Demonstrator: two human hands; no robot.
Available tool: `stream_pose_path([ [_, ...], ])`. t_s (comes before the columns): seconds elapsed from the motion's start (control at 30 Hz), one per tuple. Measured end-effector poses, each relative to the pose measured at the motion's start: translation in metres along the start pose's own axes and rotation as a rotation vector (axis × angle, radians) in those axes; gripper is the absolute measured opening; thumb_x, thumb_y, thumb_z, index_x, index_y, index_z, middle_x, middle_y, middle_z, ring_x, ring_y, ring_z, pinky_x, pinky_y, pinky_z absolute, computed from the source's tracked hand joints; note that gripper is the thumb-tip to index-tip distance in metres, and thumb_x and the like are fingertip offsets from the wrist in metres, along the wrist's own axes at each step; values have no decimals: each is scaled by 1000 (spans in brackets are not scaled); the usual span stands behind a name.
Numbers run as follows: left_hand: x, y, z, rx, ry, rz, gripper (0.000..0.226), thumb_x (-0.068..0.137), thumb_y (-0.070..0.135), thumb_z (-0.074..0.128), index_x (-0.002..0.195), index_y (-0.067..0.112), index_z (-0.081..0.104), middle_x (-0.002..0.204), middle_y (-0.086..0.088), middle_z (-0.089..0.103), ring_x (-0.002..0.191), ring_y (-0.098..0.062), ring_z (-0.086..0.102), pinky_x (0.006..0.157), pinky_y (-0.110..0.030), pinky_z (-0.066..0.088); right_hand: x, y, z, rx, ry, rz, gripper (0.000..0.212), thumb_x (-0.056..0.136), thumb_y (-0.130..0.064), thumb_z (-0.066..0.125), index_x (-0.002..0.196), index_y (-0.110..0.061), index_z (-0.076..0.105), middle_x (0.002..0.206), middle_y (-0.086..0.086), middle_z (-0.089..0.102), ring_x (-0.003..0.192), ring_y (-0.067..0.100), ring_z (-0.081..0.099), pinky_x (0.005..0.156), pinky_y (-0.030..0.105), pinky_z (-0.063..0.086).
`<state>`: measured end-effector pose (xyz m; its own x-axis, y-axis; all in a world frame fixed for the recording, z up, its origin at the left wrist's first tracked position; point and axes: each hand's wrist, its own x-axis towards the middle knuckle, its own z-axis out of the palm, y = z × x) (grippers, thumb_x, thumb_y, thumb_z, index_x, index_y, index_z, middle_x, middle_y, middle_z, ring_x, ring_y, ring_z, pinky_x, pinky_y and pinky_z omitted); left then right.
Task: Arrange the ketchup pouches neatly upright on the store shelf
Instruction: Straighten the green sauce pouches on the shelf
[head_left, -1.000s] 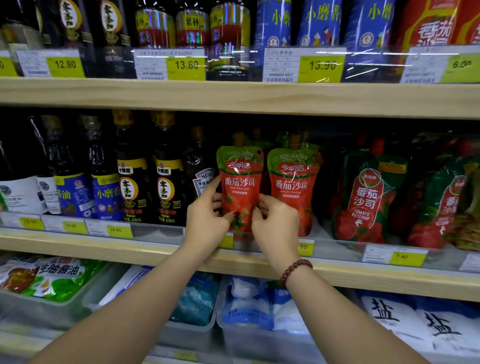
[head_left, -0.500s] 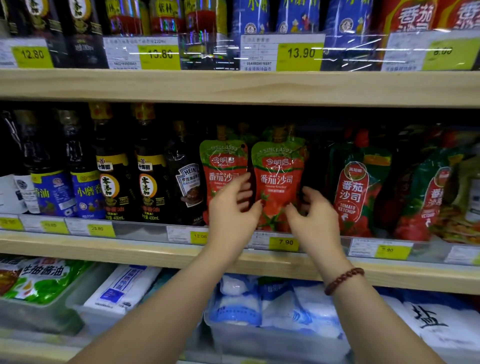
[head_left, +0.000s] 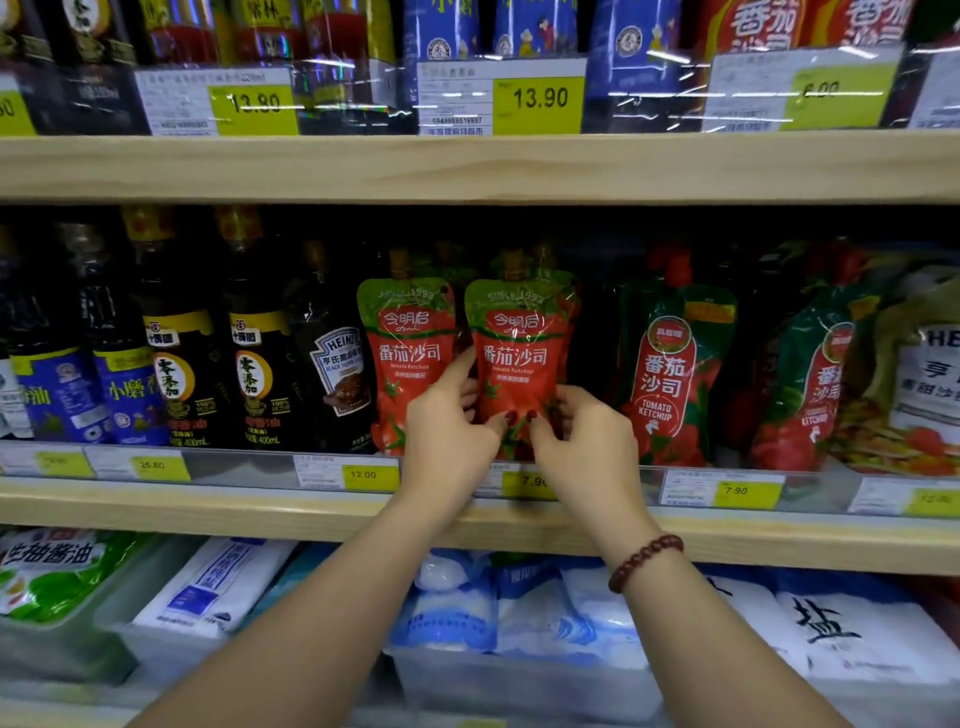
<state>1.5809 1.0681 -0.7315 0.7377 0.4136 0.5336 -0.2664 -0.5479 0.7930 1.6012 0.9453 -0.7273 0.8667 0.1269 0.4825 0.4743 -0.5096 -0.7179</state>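
Two red-and-green spouted ketchup pouches stand upright side by side on the middle wooden shelf (head_left: 208, 512). The left pouch (head_left: 408, 343) stands free. The right pouch (head_left: 519, 338) is pinched at its lower part from both sides: my left hand (head_left: 447, 436) grips its left edge and my right hand (head_left: 584, 441) grips its right edge, thumbs nearly meeting on its front. More pouches stand behind these two, mostly hidden. Two darker green-and-red ketchup pouches (head_left: 670, 364) (head_left: 815, 374) stand to the right.
Dark sauce bottles (head_left: 254, 358) and a Heinz bottle (head_left: 337, 364) fill the shelf to the left. A clear price-tag rail (head_left: 363, 473) runs along the shelf front. The upper shelf (head_left: 467, 166) hangs close overhead. Salt bags in bins (head_left: 519, 608) lie below.
Both hands left the left pouch, shifted right and closed around the lower part of the right pouch. The camera view has moved closer and slightly right.
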Motion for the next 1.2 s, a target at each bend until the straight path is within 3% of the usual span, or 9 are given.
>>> stream_pose_path([
  [0.13,-20,2,6,-42,123,58,63,77,10,71,133,24,48,119,9,55,105,3,55,85,-10,47,-8,12,-25,194,248,2,39,83,-14,61,122,-14,57,112,1,63,98,11,59,88,29,49],
  [0.2,-30,7,16,-64,165,138,52,78,7,69,125,23,54,112,15,52,104,9,53,83,-6,46,-10,24,-41,160,408,-12,42,82,-12,62,123,-13,55,114,2,57,103,15,57,90,28,45],
  [0.27,-33,19,32,-124,84,146,48,78,5,67,122,23,55,110,18,51,105,10,53,84,-6,45,-11,37,-55,67,479,-6,48,82,-11,63,128,-9,50,122,8,52,112,20,51,95,28,40],
  [0.47,-16,52,88,-130,-244,-19,78,75,16,72,142,20,33,138,-5,47,124,-12,46,104,-31,40,-13,63,-60,-26,368,66,55,84,-14,60,136,-9,43,132,11,52,116,25,52,94,32,41],
  [0.6,-3,59,103,-207,-306,-130,85,71,14,75,143,24,31,132,-3,52,113,-11,48,93,-28,39,-15,64,-60,-71,356,14,52,83,-13,59,134,-10,48,123,8,61,110,22,56,89,26,41],
  [0.77,-8,53,106,-152,-214,-109,82,70,18,77,140,25,34,107,8,50,104,-8,48,85,-24,40,-9,64,-63,-189,256,-48,58,82,-13,58,137,-9,42,118,8,62,101,25,59,88,40,48],
  [0.93,-12,49,103,-49,-88,-24,69,71,18,76,132,26,44,96,13,53,100,-9,55,77,-19,41,-4,65,-62,-281,197,-4,61,83,-22,57,140,-11,35,127,6,57,110,28,55,93,37,41],
  [1.1,-13,49,103,-26,-80,-16,68,71,18,76,131,28,45,93,17,52,98,-6,54,69,-7,37,-5,66,-59,-295,211,3,60,84,-23,56,139,-10,36,128,5,57,111,25,54,94,35,36],
  [1.2,-17,52,102,-24,-66,-11,70,72,18,76,133,25,43,103,12,55,101,-5,53,74,-10,41,-8,65,-60,-208,269,-26,53,84,-17,57,135,-10,44,123,6,59,109,25,56,92,33,41],
])
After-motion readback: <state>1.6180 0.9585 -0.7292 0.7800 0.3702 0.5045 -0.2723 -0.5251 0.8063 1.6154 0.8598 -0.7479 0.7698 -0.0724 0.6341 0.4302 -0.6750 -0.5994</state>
